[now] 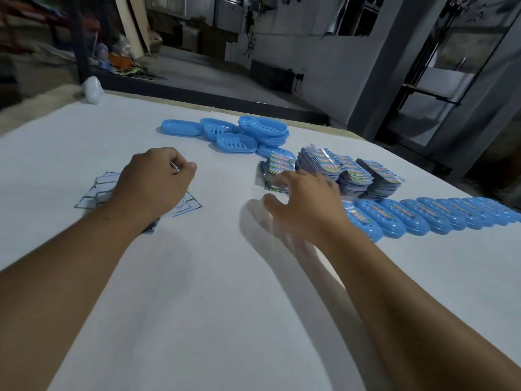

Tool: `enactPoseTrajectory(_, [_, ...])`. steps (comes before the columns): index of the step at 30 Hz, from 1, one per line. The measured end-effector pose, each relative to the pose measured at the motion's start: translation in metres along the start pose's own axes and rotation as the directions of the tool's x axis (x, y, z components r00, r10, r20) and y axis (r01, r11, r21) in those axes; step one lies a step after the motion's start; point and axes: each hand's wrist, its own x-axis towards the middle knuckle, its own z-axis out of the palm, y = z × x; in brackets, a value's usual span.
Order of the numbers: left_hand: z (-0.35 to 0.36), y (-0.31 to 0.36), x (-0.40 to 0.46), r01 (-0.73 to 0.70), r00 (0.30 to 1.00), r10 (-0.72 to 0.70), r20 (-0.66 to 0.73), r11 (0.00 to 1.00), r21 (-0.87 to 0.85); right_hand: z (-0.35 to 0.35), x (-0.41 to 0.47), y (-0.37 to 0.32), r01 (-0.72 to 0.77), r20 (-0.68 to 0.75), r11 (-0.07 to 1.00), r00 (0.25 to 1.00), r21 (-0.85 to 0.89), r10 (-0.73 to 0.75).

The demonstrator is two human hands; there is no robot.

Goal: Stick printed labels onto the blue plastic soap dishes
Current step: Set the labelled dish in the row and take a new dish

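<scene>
Unlabelled blue soap dishes (pixel 236 142) lie in a loose group at the table's far middle. A row of labelled dishes (pixel 417 217) runs along the right. Stacks of printed labels (pixel 352 170) sit between the two groups. My right hand (pixel 307 198) reaches over the nearest label stack (pixel 279 165), its fingers spread and its fingertips touching the stack's near edge. My left hand (pixel 155 182) hovers above a pile of peeled backing papers (pixel 93 193), fingers curled, pinching a small pale scrap (pixel 174 167) between thumb and fingers.
A white sheet covers the table (pixel 197 277). A white plastic bag (pixel 93 90) sits at the far left corner. Beyond the far edge lie a dark floor, clutter and grey walls.
</scene>
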Motion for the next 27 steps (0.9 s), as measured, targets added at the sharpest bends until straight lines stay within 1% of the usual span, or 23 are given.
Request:
enactPoseTrajectory(4, [-0.003,-0.003,0.0,0.023,1.0,-0.023,-0.004,1.0,0.009,0.01,0.027,-0.03,0.049,0.056,0.984,0.997,0.17,-0.059])
enactPoseTrajectory(10, [-0.011,-0.009,0.004,0.042,0.999,-0.041,-0.022,0.999,0.02,0.037,0.051,-0.062,0.069,0.106,0.98,0.99,0.185,-0.09])
enactPoseTrajectory(13, [-0.019,-0.015,0.008,0.098,0.995,-0.096,-0.033,0.99,0.104,0.048,0.054,-0.065,0.09,0.081,0.98,0.991,0.179,-0.106])
enactPoseTrajectory(15, [-0.027,-0.02,0.011,0.156,0.987,-0.16,0.006,0.967,0.2,0.055,0.053,-0.062,0.11,0.043,0.975,0.992,0.194,-0.121])
enactPoseTrajectory(17, [-0.033,-0.024,0.012,0.196,0.971,-0.226,0.078,0.939,0.281,0.059,0.052,-0.06,0.129,0.015,0.966,0.991,0.222,-0.135])
enactPoseTrajectory(20, [-0.038,-0.023,0.011,0.236,0.944,-0.29,0.158,0.928,0.289,0.061,0.053,-0.057,0.137,0.005,0.957,0.99,0.256,-0.143])
enactPoseTrajectory(23, [-0.037,-0.02,0.008,0.189,0.949,-0.265,0.169,0.91,0.369,0.061,0.055,-0.056,0.134,0.007,0.955,0.99,0.266,-0.141])
enactPoseTrajectory(27, [-0.035,-0.016,0.006,0.162,0.955,-0.245,0.166,0.902,0.4,0.061,0.058,-0.059,0.127,0.008,0.962,0.991,0.243,-0.133])
